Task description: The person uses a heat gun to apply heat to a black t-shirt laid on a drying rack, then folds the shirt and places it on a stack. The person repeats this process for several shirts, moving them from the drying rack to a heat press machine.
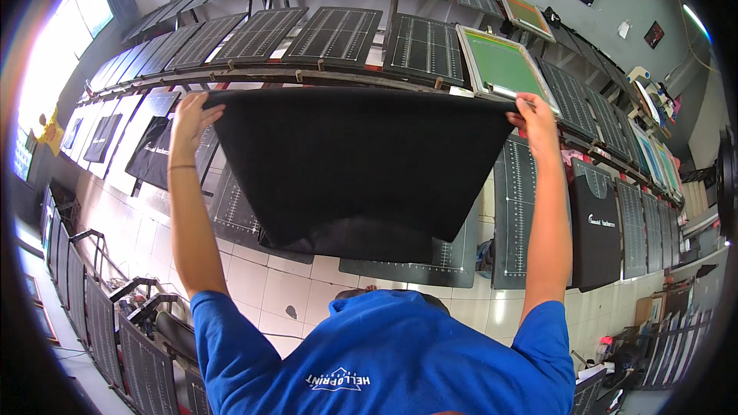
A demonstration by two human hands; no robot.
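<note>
A wide black cloth (361, 161) is stretched out in front of me, its kind not plain from its shape. My left hand (194, 119) is closed on its far left corner, and my right hand (533, 118) pinches the far right corner. The far edge runs nearly straight between the two hands. Toward my body the cloth narrows, and its near end hangs loose with a curved fold. Below it, parts of dark printing boards with white grid marks (453, 261) show; the cloth hides the rest.
A rack of similar boards (334, 34) stands beyond a dark rail (307, 77). A framed green screen (503, 65) rests past my right hand. Black cloths with small white prints lie on boards at the left (150, 157) and right (596, 223). Pale floor tiles (292, 300) show near me.
</note>
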